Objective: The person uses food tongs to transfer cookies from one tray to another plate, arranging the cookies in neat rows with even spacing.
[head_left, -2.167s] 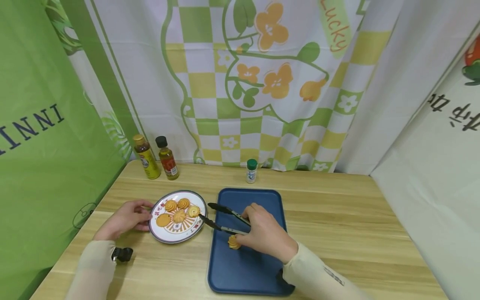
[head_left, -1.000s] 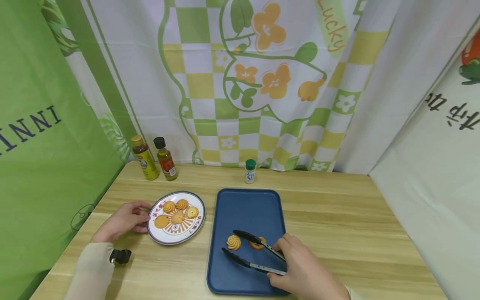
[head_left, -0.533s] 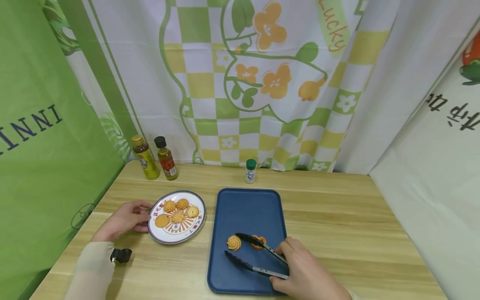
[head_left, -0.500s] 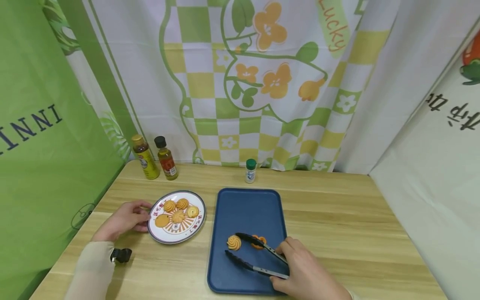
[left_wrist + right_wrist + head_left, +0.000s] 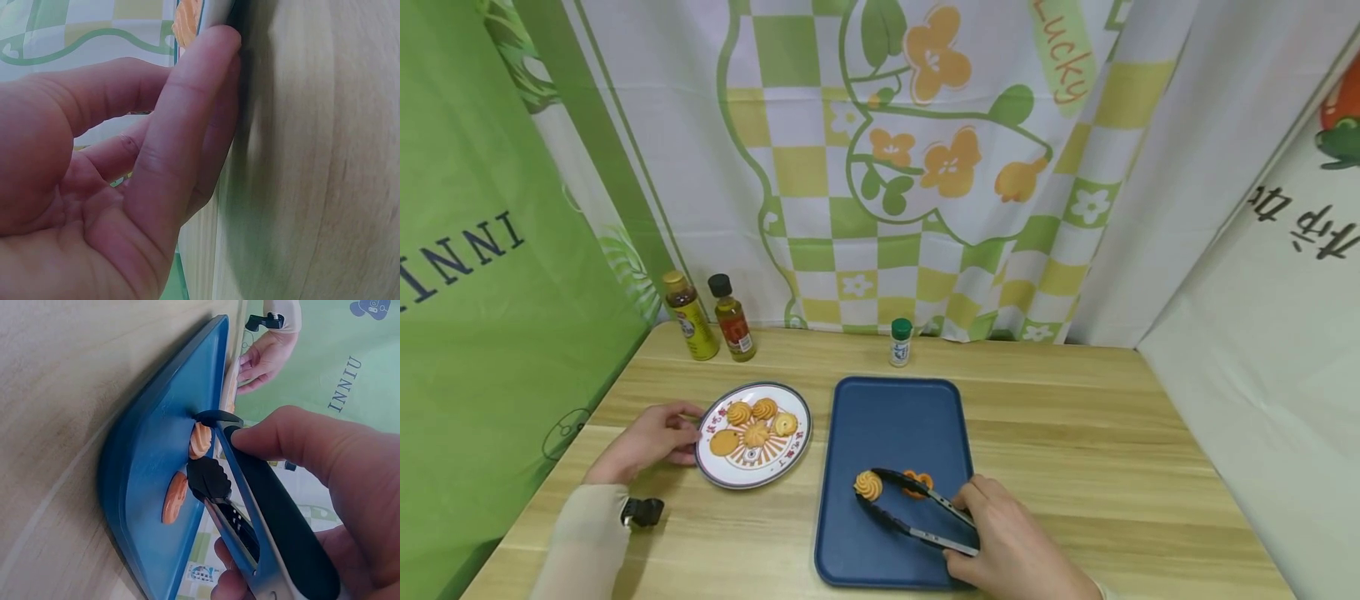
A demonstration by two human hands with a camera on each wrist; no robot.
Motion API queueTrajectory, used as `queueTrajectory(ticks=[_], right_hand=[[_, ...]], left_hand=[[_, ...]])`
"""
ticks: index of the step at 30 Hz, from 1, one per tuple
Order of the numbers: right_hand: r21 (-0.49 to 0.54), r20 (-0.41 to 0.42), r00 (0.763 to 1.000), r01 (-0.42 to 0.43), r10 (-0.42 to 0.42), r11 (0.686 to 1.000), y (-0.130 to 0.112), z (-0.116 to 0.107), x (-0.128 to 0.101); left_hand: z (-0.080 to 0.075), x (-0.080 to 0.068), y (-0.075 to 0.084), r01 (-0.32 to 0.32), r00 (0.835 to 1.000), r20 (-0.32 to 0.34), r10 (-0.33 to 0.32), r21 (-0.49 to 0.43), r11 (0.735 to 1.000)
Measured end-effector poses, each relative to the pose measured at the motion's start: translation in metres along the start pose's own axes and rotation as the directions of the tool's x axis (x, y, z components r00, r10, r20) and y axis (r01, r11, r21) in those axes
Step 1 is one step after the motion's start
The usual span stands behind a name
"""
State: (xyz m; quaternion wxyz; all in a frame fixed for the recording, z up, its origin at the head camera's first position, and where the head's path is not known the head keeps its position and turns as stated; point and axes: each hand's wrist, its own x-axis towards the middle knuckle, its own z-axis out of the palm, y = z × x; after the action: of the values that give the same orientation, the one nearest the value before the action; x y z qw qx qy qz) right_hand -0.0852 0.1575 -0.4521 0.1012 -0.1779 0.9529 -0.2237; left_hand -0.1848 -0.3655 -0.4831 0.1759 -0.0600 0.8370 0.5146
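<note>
My right hand [image 5: 1011, 554] grips black-tipped metal tongs [image 5: 917, 510] over the near half of a blue tray [image 5: 895, 412]. The tong tips sit on either side of a swirled yellow cookie [image 5: 867, 485], close against it. A flatter orange cookie [image 5: 919, 483] lies just right of it. In the right wrist view the swirled cookie [image 5: 201, 439] stands between the two tips of the tongs [image 5: 250, 506], with the orange cookie [image 5: 174, 497] beside them. My left hand [image 5: 651, 442] holds the left rim of a patterned plate [image 5: 730, 479] bearing several cookies. Its fingers [image 5: 181, 137] lie against that rim.
Two small sauce bottles [image 5: 688, 315] [image 5: 732, 318] stand at the back left of the wooden table [image 5: 1075, 433]. A green-capped shaker [image 5: 900, 342] stands behind the tray. Cloth backdrops hang close on the left, back and right.
The right hand brought the tongs from beside the plate down to the tray's near half. Their arms have since narrowed around the swirled cookie. The left hand has stayed on the plate.
</note>
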Motion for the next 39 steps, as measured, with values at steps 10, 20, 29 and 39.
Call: queueTrajectory(ticks=[10, 20, 29, 39], right_hand=[[0.011, -0.024, 1.000, 0.004, -0.004, 1.000, -0.002, 0.000, 0.002], [0.010, -0.056, 0.998, 0.042, -0.042, 0.999, -0.009, -0.001, 0.010], [0.036, -0.081, 0.992, 0.098, -0.094, 0.995, -0.020, -0.002, 0.020], [0.068, -0.046, 0.993, 0.108, -0.105, 0.992, -0.032, 0.002, 0.033]], left_hand=[[0.001, 0.000, 0.001, 0.013, 1.000, -0.007, -0.013, 0.008, 1.000], [0.001, -0.001, 0.001, 0.005, 1.000, -0.008, -0.005, 0.004, 1.000], [0.001, 0.000, 0.000, 0.004, 1.000, -0.010, -0.004, 0.003, 1.000], [-0.001, 0.003, -0.004, 0.000, 1.000, -0.005, 0.000, 0.001, 1.000]])
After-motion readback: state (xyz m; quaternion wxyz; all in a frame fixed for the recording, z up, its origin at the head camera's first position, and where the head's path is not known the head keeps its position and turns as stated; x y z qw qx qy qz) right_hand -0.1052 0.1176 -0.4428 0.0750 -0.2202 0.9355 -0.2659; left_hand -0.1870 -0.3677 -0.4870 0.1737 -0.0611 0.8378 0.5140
